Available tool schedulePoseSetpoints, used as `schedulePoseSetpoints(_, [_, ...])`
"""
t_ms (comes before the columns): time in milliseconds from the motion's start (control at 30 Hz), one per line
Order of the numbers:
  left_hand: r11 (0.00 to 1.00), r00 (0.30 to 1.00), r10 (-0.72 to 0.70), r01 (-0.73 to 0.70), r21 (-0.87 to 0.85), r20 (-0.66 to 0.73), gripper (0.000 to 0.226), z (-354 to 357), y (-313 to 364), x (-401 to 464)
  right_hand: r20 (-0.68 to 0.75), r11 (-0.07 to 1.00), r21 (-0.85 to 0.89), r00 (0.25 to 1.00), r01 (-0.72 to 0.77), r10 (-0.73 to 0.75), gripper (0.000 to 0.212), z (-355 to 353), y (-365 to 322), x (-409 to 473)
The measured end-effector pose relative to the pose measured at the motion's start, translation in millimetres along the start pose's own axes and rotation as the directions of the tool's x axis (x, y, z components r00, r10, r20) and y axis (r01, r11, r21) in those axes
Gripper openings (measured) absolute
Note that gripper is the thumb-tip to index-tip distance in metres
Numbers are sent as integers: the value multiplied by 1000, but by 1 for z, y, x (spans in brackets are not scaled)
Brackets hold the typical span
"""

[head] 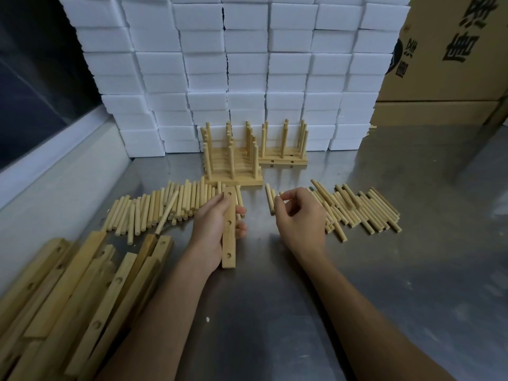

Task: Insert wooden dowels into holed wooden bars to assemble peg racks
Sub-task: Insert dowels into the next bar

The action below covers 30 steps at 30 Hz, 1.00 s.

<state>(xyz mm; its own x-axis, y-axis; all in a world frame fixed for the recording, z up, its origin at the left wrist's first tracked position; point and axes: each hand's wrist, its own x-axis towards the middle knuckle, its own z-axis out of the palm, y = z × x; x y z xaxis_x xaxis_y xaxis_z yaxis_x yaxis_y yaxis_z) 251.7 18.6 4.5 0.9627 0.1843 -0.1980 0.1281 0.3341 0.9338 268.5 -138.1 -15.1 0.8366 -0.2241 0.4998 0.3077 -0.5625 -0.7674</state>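
Left hand [217, 229] grips a holed bar [229, 229], fingers curled round it, the bar lying lengthwise over the steel desk [275, 312] with three holes facing up. Right hand [299, 218] hovers just right of it, fingers loosely curled, thumb and forefinger nearly meeting; whether they pinch a dowel cannot be told. Loose dowels lie in a left pile [165, 207] and a right pile [357, 210]. Spare bars [82, 292] are heaped at lower left. Finished racks [247, 152] stand behind, before stacked foam blocks [233, 64].
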Motion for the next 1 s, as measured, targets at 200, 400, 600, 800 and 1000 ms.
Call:
schedulePoseSetpoints(200, [1000, 998, -4, 5, 12, -64, 23, -1, -1, 3, 17, 1000, -9, 1000, -5, 5, 5, -1, -4, -1])
schedulePoseSetpoints(400, [993, 996, -79, 75, -94, -31, 26, -2, 1, 5, -3, 936, -328, 991, 125, -134, 10, -1, -10, -2])
schedulePoseSetpoints(600, [995, 998, -54, 51, -82, -38, 20, 0, 1, 4, 81, 739, -674, 991, -23, 104, 23, -3, -5, 1])
schedulePoseSetpoints(800, [996, 1000, -17, 15, -86, -24, 16, 1, 0, 3, 127, 702, -712, 979, -20, 157, 24, -3, -5, 2])
schedulePoseSetpoints(1000, [997, 1000, 1, -1, -77, -2, 14, -1, 0, 2, 157, 752, -659, 983, 32, 96, 21, -5, -6, 2])
